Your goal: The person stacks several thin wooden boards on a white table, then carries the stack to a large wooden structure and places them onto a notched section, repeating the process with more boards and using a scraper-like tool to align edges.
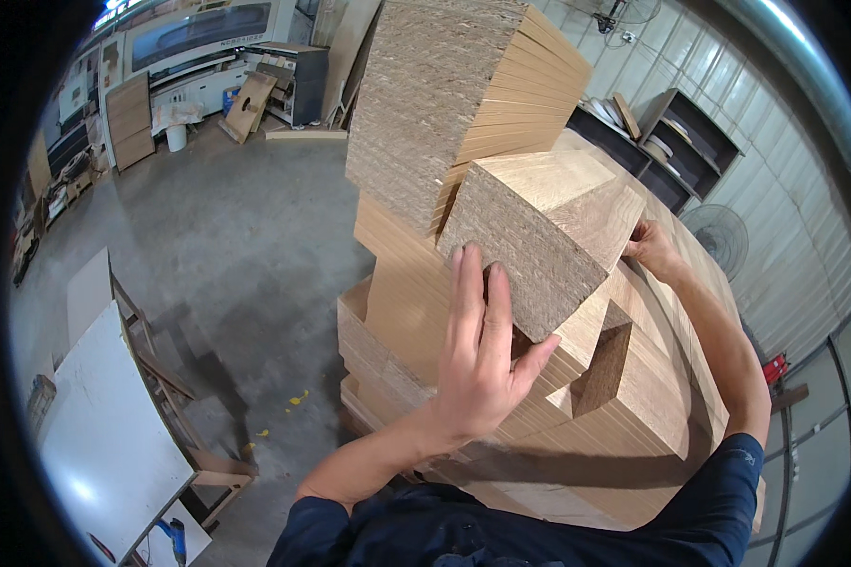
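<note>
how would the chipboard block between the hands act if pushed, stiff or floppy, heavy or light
The chipboard block is probably stiff, given its straight edges, and likely heavy for its size, as its face looks thick and dense. A push might slide it, since it appears to rest on other boards.

Right hand (658, 253) partly hidden; white table (113, 425) cropped

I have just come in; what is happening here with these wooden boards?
A person is handling a wood-grain bundle, seemingly of boards, beside a taller stack and above a larger pile. The left hand is spread against the bundle's rough end face, thumb near the lower corner. The right hand is at the far right edge, fingers partly hidden.
</note>
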Demonstrator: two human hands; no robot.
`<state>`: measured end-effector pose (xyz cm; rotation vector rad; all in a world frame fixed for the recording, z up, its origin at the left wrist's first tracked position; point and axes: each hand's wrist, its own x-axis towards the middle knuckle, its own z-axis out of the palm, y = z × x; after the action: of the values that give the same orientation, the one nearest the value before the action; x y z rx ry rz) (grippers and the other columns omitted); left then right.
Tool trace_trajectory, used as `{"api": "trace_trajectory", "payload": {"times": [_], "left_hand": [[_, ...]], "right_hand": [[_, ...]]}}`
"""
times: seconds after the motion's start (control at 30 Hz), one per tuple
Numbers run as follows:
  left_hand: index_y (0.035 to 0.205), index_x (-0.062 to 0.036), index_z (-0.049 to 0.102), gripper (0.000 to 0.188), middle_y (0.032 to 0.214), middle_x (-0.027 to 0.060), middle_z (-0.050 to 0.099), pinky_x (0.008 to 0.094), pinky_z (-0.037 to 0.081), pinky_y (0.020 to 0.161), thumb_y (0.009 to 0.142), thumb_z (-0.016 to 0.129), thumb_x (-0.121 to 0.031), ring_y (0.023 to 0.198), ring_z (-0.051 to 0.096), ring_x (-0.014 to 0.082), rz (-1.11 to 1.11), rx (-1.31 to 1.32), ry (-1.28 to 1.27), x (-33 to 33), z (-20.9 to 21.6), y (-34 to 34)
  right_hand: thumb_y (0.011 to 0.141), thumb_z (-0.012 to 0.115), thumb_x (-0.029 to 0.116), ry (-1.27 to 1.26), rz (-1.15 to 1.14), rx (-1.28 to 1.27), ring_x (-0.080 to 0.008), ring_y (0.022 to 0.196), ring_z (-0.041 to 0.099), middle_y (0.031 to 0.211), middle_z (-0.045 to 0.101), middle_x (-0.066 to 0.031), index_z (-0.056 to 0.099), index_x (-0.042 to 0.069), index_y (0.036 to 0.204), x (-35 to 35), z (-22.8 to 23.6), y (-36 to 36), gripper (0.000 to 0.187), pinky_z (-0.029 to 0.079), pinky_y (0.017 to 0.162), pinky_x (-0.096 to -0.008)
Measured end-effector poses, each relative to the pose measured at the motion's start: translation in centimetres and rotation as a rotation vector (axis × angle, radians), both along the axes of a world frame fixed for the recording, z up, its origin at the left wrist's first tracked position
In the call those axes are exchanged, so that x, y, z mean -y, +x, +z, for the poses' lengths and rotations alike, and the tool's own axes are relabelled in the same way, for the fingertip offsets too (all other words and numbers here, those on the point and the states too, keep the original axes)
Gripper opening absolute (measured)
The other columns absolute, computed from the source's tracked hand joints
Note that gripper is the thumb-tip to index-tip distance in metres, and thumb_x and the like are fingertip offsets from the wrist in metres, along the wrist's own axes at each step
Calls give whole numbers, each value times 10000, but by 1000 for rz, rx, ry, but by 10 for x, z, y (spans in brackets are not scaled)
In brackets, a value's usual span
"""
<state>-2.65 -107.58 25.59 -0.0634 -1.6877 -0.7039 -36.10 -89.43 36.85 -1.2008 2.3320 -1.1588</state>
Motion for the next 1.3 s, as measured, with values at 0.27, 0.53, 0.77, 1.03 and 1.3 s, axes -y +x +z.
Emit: {"api": "trace_trajectory", "payload": {"times": [0.27, 0.53, 0.77, 1.03, 1.3], "left_hand": [[1369, 193, 374, 813, 1456, 442, 268, 577, 346, 1092, 802, 795, -209, 1363, 299, 585, -15, -12, 13, 5, 3, -5], [1392, 176, 356, 811, 1492, 416, 244, 541, 301, 1123, 797, 799, -154, 1390, 292, 548, -53, -9, 85, 5, 3, -7], [1391, 169, 365, 819, 1477, 436, 234, 601, 327, 1092, 811, 782, -231, 1369, 271, 598, -27, -2, 41, 13, 1, -6], [1482, 125, 243, 816, 1536, 324, 262, 487, 209, 1189, 918, 674, -276, 1438, 283, 421, 27, -57, -35, 143, 6, 8], [1421, 90, 380, 730, 1400, 208, 491, 362, 351, 1100, 904, 714, -303, 1313, 462, 263, -1068, 212, 398, 277, 40, -41]], "right_hand": [[786, 830, 136, -14, -8, -63, -102, 822, 616, 898, 681, -7, 670, 20, 992, 11, -1, -4, 286, 513, 775, -264], [773, 841, 138, -97, -51, -154, -93, 787, 595, 844, 664, 5, 664, 28, 938, 19, -13, -10, 266, 505, 738, -251], [811, 813, 145, -131, -48, -117, -100, 814, 603, 902, 677, -6, 666, 10, 988, 28, -17, -6, 266, 509, 755, -256], [976, 634, 298, -138, -408, 28, -245, 1230, 545, 1378, 520, -223, 372, -103, 1432, -7, -6, 43, 661, 442, 1045, -343], [949, 255, 740, -500, -543, 368, -345, 1462, 240, 1539, 284, -254, 137, -71, 1522, 102, 15, 236, 1000, 219, 1196, -476]]}}
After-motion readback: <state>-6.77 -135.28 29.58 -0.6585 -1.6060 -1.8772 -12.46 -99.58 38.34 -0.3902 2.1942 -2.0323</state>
